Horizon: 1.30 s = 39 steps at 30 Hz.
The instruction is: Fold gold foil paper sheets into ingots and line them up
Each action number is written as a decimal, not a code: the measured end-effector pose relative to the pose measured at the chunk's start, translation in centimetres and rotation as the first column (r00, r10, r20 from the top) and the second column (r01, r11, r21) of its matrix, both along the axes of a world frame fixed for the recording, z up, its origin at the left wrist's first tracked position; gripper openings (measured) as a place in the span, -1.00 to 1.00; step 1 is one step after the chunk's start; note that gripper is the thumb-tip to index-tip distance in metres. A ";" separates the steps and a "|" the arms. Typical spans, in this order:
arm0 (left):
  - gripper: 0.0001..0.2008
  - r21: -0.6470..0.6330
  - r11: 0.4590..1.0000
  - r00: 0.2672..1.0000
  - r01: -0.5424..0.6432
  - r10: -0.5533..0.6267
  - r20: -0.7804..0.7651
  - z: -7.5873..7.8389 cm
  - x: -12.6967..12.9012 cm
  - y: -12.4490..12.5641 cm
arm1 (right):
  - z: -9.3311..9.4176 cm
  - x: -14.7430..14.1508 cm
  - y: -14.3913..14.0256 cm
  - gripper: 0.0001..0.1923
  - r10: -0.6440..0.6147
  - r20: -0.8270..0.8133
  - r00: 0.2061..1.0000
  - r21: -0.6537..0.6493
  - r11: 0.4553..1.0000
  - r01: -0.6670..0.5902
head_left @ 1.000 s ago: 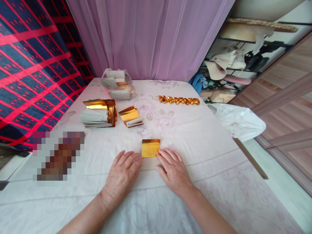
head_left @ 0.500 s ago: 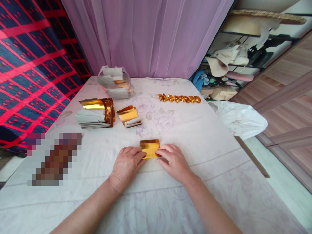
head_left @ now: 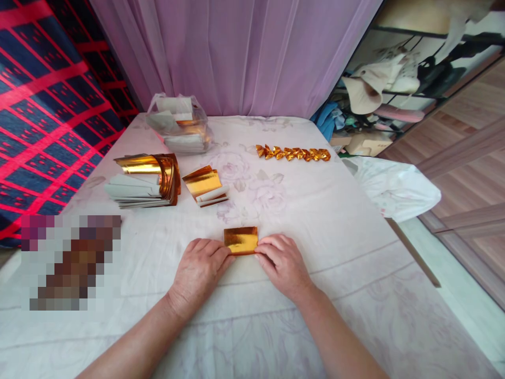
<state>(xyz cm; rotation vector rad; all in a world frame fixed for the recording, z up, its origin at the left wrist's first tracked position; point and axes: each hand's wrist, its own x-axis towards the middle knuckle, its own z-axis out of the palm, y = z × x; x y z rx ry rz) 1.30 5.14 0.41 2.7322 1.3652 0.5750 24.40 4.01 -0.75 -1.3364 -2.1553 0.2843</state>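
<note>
A small rectangle of shiny gold foil paper (head_left: 241, 240) lies on the cloth in front of me, held at both near corners. My left hand (head_left: 202, 266) pinches its lower left corner, and my right hand (head_left: 283, 264) pinches the lower right one. Beyond them, a few gold sheets with pale backs (head_left: 205, 185) rest loosely together. To their left stands a thick stack of gold foil paper (head_left: 148, 181), partly folded over. Farther off on the right, a row of folded gold foil pieces (head_left: 292, 153) stretches sideways.
A clear plastic bag (head_left: 179, 123) holding more paper sits at the back left of the cloth-covered table (head_left: 339, 221). A blurred-out patch (head_left: 74, 260) covers something at left. Right of the table are a white plastic bag (head_left: 398, 187) and shelves with shoes (head_left: 408, 79).
My fingers have shifted slightly outward along the near edge of the gold paper, toward its corners. The whole view has tilted and moved a little; the other things lie as before.
</note>
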 end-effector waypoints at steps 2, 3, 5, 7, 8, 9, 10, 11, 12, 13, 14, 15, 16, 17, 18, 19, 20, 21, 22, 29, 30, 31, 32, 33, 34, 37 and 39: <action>-0.75 -0.010 1.000 1.000 -0.016 0.015 -0.006 0.0 0.0 0.1 | 0.0 -0.1 0.0 -0.83 -0.025 0.005 1.000 -0.003 1.000 0.025; -0.75 -0.016 1.000 1.000 -0.023 0.023 -0.004 0.0 0.0 0.1 | 0.1 -0.2 0.0 -0.83 -0.040 0.008 0.999 -0.006 0.999 0.040; -0.78 -0.033 0.999 0.999 -0.041 0.041 -0.006 -0.1 0.0 0.2 | 0.1 -0.4 0.0 -0.82 -0.072 0.017 0.997 -0.012 0.997 0.073; -0.80 -0.065 0.996 0.998 -0.067 0.065 -0.024 0.0 0.0 0.3 | 0.2 -0.7 0.0 -0.81 -0.107 0.029 0.994 -0.021 0.994 0.108; -0.81 -0.083 0.993 0.996 -0.081 0.078 -0.035 0.0 0.0 0.3 | 0.2 -0.8 0.0 -0.81 -0.123 0.038 0.992 -0.026 0.992 0.124; -0.81 -0.101 0.990 0.995 -0.094 0.090 -0.047 0.1 0.1 0.4 | 0.1 -0.9 0.0 -0.82 -0.138 0.047 0.989 -0.031 0.990 0.140; -0.80 -0.116 0.988 0.993 -0.106 0.100 -0.058 0.2 0.1 0.4 | 0.1 -1.0 0.1 -0.82 -0.154 0.055 0.987 -0.035 0.987 0.156; -0.80 -0.128 0.985 0.992 -0.118 0.110 -0.068 0.3 0.1 0.5 | 0.1 -1.1 0.1 -0.83 -0.169 0.061 0.984 -0.037 0.985 0.171; -0.80 -0.137 0.982 0.990 -0.129 0.119 -0.078 0.4 0.2 0.5 | 0.0 -1.1 0.1 -0.84 -0.182 0.066 0.981 -0.039 0.982 0.184; -0.79 -0.144 0.979 0.988 -0.142 0.130 -0.086 0.5 0.3 0.6 | -0.1 -1.2 0.1 -0.84 -0.193 0.070 0.979 -0.039 0.980 0.196; -0.79 -0.149 0.977 0.986 -0.153 0.140 -0.094 0.6 0.3 0.6 | -0.1 -1.2 0.1 -0.85 -0.203 0.074 0.976 -0.039 0.978 0.206; -0.79 -0.153 0.975 0.984 -0.164 0.149 -0.100 0.6 0.4 0.7 | -0.2 -1.3 0.1 -0.85 -0.212 0.080 0.974 -0.038 0.976 0.216; -0.78 -0.155 0.973 0.982 -0.173 0.158 -0.105 0.7 0.5 0.7 | -0.2 -1.4 0.2 -0.85 -0.222 0.088 0.971 -0.037 0.974 0.226; -0.78 -0.156 0.971 0.980 -0.180 0.165 -0.108 0.7 0.6 0.7 | -0.2 -1.4 0.2 -0.85 -0.230 0.098 0.968 -0.035 0.972 0.234; -0.78 -0.154 0.970 0.979 -0.187 0.171 -0.111 0.7 0.6 0.8 | -0.2 -1.5 0.3 -0.85 -0.236 0.109 0.966 -0.032 0.970 0.241; -0.78 -0.153 0.969 0.978 -0.192 0.176 -0.112 0.6 0.7 0.8 | -0.2 -1.6 0.3 -0.84 -0.241 0.119 0.963 -0.029 0.969 0.246; -0.78 -0.151 0.969 0.977 -0.196 0.181 -0.111 0.5 0.7 0.9 | -0.2 -1.6 0.3 -0.84 -0.244 0.128 0.961 -0.026 0.968 0.250; -0.78 -0.147 0.968 0.977 -0.201 0.187 -0.106 0.5 0.7 0.9 | -0.2 -1.7 0.4 -0.84 -0.248 0.134 0.960 -0.025 0.967 0.253; -0.79 -0.142 0.968 0.976 -0.205 0.192 -0.100 0.4 0.6 0.9 | -0.2 -1.7 0.4 -0.84 -0.252 0.138 0.958 -0.023 0.966 0.258; -0.76 0.086 0.987 0.990 -0.135 0.137 -0.024 0.0 0.6 0.2 | -0.3 -1.9 0.6 -0.83 -0.276 0.145 0.950 -0.017 0.960 0.281; -0.73 0.124 0.987 0.995 -0.100 0.103 -0.017 0.0 0.8 -0.1 | -0.2 -1.9 0.6 -0.83 -0.275 0.146 0.950 -0.016 0.960 0.281; -0.71 0.138 0.989 0.998 -0.057 0.059 -0.015 0.0 1.1 -0.6 | -0.2 -1.9 0.6 -0.83 -0.274 0.148 0.950 -0.018 0.960 0.280; -0.71 0.123 0.992 1.000 -0.008 0.010 -0.016 0.1 1.4 -1.0 | -0.1 -1.9 0.6 -0.83 -0.272 0.152 0.950 -0.021 0.960 0.278; -0.71 0.120 0.992 0.999 0.044 -0.042 -0.019 0.1 1.7 -1.5 | -0.1 -1.9 0.6 -0.83 -0.270 0.156 0.950 -0.025 0.961 0.277; -0.71 0.118 0.991 0.998 0.065 -0.063 -0.019 0.1 2.1 -1.9 | -0.1 -1.9 0.6 -0.83 -0.268 0.160 0.950 -0.027 0.961 0.276; -0.67 0.128 0.988 0.996 0.084 -0.081 -0.033 -0.2 3.0 -3.0 | 0.0 -1.9 0.6 -0.83 -0.271 0.161 0.949 -0.019 0.960 0.278; -0.64 0.108 0.991 0.995 0.081 -0.075 -0.061 -0.4 3.2 -3.3 | 0.0 -1.9 0.6 -0.83 -0.273 0.155 0.949 -0.014 0.960 0.279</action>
